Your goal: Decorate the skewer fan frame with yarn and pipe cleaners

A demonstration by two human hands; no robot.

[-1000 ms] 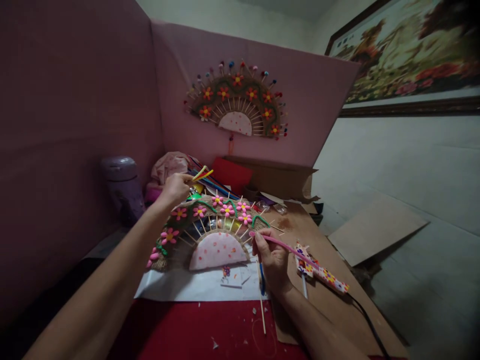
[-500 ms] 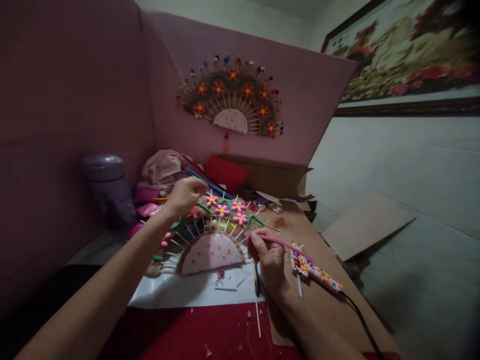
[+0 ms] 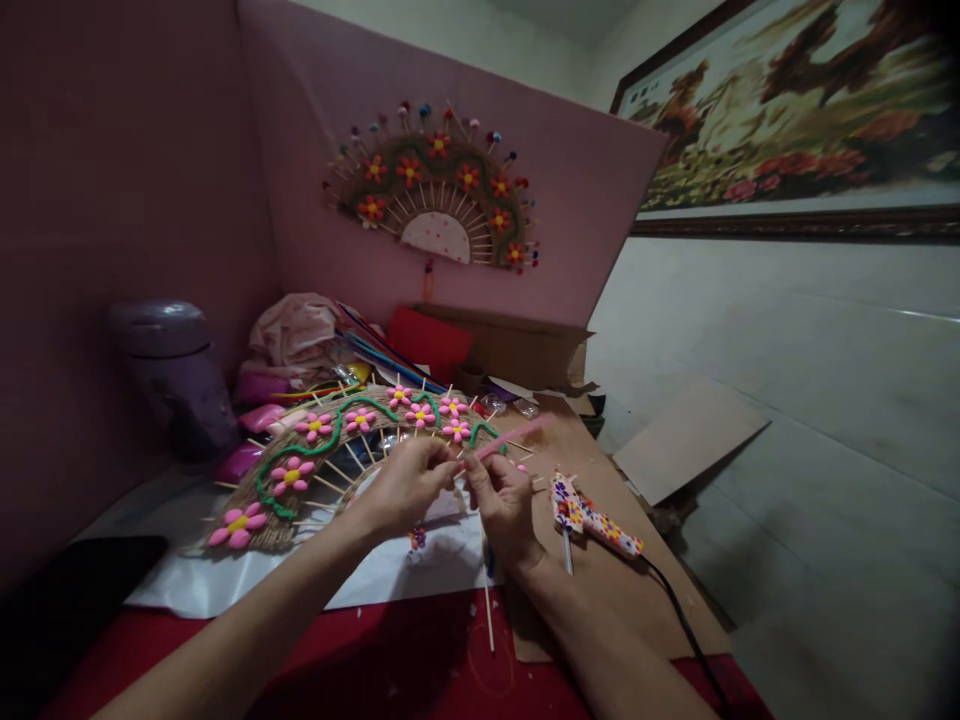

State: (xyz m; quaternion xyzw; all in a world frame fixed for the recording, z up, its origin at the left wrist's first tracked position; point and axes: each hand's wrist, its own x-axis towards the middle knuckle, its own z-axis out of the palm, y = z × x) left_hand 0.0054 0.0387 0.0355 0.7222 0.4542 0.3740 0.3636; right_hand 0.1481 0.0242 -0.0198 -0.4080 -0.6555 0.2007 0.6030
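My right hand pinches a pink pipe cleaner, whose blurred far end points up and right. My left hand is closed beside it, its thumb and fingertips pinched at the pipe cleaner's near end, close to the right fingertips. Beneath and behind both hands lies a fan-shaped craft piece of twine and wooden sticks. It bears pink flowers with yellow centres and a wavy green pipe cleaner. My hands cover much of its pale half-round base.
A flower-patterned glue gun rests on cardboard at right, its cord trailing forward. One loose stick lies near the red cloth. A purple flask stands at left. Another decorated fan hangs on the pink panel behind.
My left hand has come down and right from above the fan to meet my right hand. The pink pipe cleaner now tilts upward instead of down to the right. The view has shifted slightly right.
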